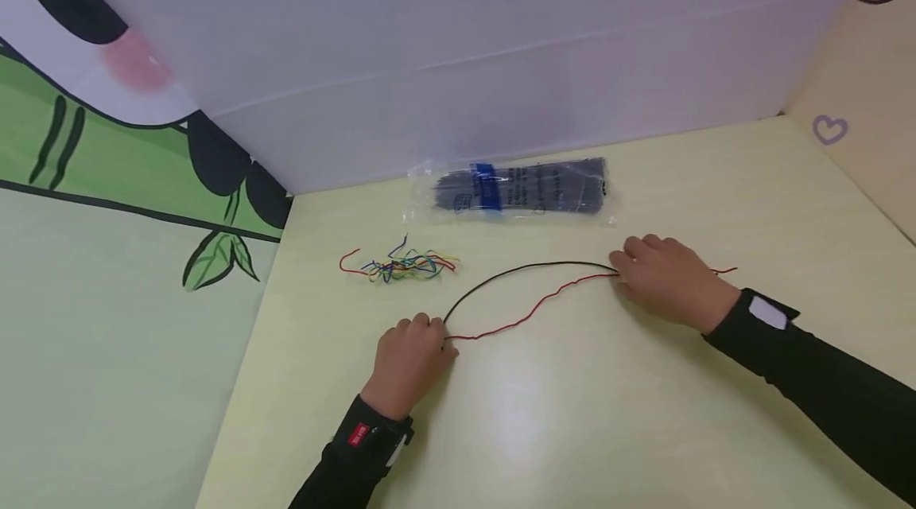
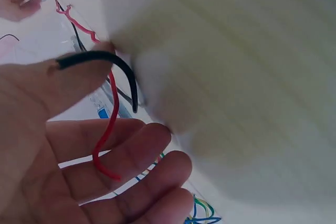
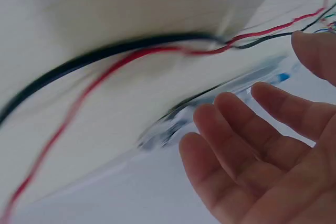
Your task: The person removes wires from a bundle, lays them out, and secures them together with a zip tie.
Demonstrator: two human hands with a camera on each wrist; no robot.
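A long black wire (image 1: 533,264) and a wavy red wire (image 1: 525,316) run side by side across the table between my two hands. My left hand (image 1: 411,358) is at their near left ends, thumb and fingers apart in the left wrist view. There the bent black end (image 2: 126,74) curls across the thumb and the red end (image 2: 113,108) hangs over the fingers. Over the wires' right part is my right hand (image 1: 665,278), with the red tail (image 1: 726,270) showing beyond it. In the right wrist view its fingers (image 3: 236,156) are loosely spread, the thumb tip right at the black wire.
Behind the wires lies a clear plastic bag (image 1: 537,187) holding a grey bundle with a blue band. Left of it is a tangled pile of coloured wires (image 1: 408,264). A pale panel (image 1: 458,95) stands along the table's back edge, and another panel (image 1: 859,95) is at the right.
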